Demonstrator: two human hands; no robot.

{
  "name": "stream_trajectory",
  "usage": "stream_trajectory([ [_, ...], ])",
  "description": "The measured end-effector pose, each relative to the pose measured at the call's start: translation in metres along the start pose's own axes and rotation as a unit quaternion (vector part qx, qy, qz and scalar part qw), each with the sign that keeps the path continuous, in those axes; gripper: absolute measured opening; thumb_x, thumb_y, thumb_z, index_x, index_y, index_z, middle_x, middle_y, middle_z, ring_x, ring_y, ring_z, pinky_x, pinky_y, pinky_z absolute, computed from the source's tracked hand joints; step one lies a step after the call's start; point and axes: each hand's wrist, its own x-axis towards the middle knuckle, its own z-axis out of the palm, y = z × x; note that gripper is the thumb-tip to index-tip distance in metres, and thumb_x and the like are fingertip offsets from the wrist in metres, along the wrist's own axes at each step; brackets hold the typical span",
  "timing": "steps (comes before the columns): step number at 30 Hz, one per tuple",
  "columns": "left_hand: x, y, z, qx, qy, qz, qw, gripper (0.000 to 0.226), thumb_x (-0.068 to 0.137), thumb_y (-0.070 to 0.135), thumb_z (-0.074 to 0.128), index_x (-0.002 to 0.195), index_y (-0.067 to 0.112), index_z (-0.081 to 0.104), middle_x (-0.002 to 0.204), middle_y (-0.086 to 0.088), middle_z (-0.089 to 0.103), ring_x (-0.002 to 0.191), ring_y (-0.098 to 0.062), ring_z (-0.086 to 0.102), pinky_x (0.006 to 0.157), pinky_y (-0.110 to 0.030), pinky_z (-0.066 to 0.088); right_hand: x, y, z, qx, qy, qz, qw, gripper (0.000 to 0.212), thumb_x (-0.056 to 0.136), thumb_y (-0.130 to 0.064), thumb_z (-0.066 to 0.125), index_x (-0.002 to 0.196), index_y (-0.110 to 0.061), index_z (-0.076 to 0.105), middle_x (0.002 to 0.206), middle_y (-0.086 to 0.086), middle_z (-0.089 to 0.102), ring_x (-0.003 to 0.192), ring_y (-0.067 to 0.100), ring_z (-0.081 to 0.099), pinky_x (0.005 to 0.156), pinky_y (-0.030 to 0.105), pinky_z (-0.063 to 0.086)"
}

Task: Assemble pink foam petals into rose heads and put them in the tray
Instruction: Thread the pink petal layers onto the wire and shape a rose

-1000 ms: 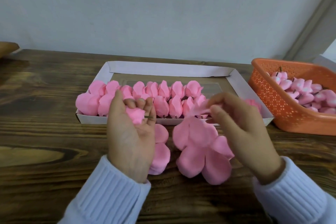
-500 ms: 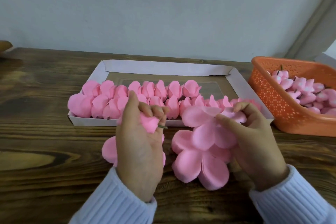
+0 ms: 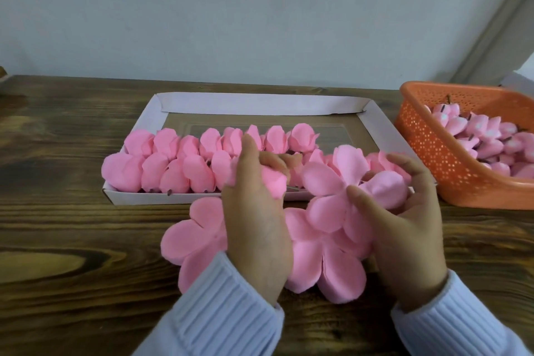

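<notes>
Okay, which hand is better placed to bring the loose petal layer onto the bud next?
Likely the right hand: it pinches the raised petal layer right beside the bud, while the left hand grips that bud and is occupied.

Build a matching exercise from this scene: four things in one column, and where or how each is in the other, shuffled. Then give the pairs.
Column A
1. left hand
2. right hand
3. orange basket
4. white tray

Column B
a. pinches a flat petal sheet
b. stands right of the tray, buds inside
c. holds rows of rose heads
d. grips a rolled bud

Pairs: 1-d, 2-a, 3-b, 4-c.
</notes>
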Motion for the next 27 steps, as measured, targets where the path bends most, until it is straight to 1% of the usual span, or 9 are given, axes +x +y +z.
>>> stream_trajectory([
  [4,0.000,-0.004,0.009,0.050,-0.024,-0.007,0.998,0.061,0.097,0.042,0.045,0.042,0.022,0.059,0.069,0.005,0.071,0.078,-0.008,0.069,0.078,-0.027,0.047,-0.001,-0.001,0.001,-0.018,0.007,-0.003,1.000,0.057,0.059,-0.035,0.082,0.109,-0.046,0.057,0.120,-0.014,0.058,0.113,0.014,0.059,0.095,0.046,0.051],
  [7,-0.007,-0.009,0.016,0.085,-0.058,0.006,0.995,0.055,0.097,0.049,0.042,0.060,0.017,0.067,0.072,0.004,0.072,0.070,-0.007,0.068,0.063,-0.016,0.052,-0.001,-0.004,0.001,0.004,-0.002,0.016,1.000,0.056,0.058,-0.038,0.080,0.109,-0.042,0.059,0.122,0.002,0.060,0.112,0.025,0.061,0.092,0.053,0.052],
  [9,-0.012,-0.012,0.015,0.127,-0.085,0.027,0.988,0.059,0.094,0.056,0.038,0.069,0.014,0.071,0.078,0.003,0.074,0.083,-0.010,0.070,0.076,-0.020,0.054,-0.003,-0.007,0.001,0.011,-0.016,0.029,0.999,0.057,0.059,-0.035,0.080,0.112,-0.037,0.059,0.121,0.008,0.061,0.109,0.028,0.063,0.086,0.053,0.054],
  [11,-0.015,-0.015,0.011,0.175,-0.121,0.059,0.975,0.061,0.089,0.057,0.031,0.075,0.017,0.075,0.096,0.007,0.074,0.108,-0.007,0.063,0.098,-0.028,0.045,-0.006,-0.012,0.002,0.005,-0.035,0.028,0.999,0.058,0.063,-0.030,0.080,0.117,-0.030,0.060,0.116,0.006,0.066,0.103,0.022,0.067,0.080,0.043,0.058],
  [12,-0.016,-0.015,0.009,0.190,-0.138,0.077,0.969,0.061,0.090,0.056,0.028,0.081,0.019,0.076,0.104,0.011,0.073,0.114,0.001,0.058,0.102,-0.021,0.040,-0.009,-0.016,0.003,0.004,-0.047,0.024,0.999,0.058,0.063,-0.031,0.080,0.118,-0.027,0.060,0.113,0.003,0.067,0.100,0.019,0.068,0.077,0.037,0.058],
  [15,-0.014,-0.019,0.004,0.231,-0.159,0.103,0.954,0.063,0.089,0.053,0.026,0.114,0.014,0.069,0.119,0.012,0.064,0.110,0.022,0.046,0.086,0.005,0.030,-0.015,-0.022,0.008,0.021,-0.084,0.033,0.996,0.053,0.068,-0.026,0.077,0.118,-0.020,0.060,0.109,0.004,0.070,0.097,0.021,0.069,0.078,0.042,0.058],
  [19,-0.015,-0.028,-0.006,0.268,-0.141,0.140,0.943,0.062,0.088,0.051,0.024,0.124,0.019,0.063,0.141,0.010,0.045,0.125,0.019,0.035,0.090,0.007,0.025,-0.021,-0.020,0.011,0.091,-0.090,0.083,0.988,0.038,0.072,-0.017,0.069,0.109,-0.014,0.063,0.101,0.012,0.071,0.093,0.029,0.070,0.078,0.045,0.056],
  [23,-0.015,-0.030,-0.012,0.258,-0.131,0.153,0.945,0.059,0.090,0.048,0.022,0.121,0.019,0.063,0.111,0.048,0.053,0.126,0.020,0.032,0.094,0.005,0.023,-0.022,-0.019,0.012,0.133,-0.071,0.123,0.981,0.018,0.083,-0.001,0.066,0.099,-0.009,0.064,0.082,0.011,0.071,0.074,0.022,0.070,0.064,0.034,0.055],
  [27,-0.009,-0.034,-0.015,0.284,-0.141,0.174,0.932,0.064,0.092,0.048,0.020,0.127,0.008,0.057,0.103,0.053,0.052,0.126,0.019,0.031,0.098,0.003,0.021,-0.019,-0.021,0.014,0.117,-0.063,0.128,0.983,0.017,0.087,0.001,0.061,0.101,-0.008,0.063,0.087,0.012,0.071,0.076,0.022,0.069,0.067,0.033,0.055],
])
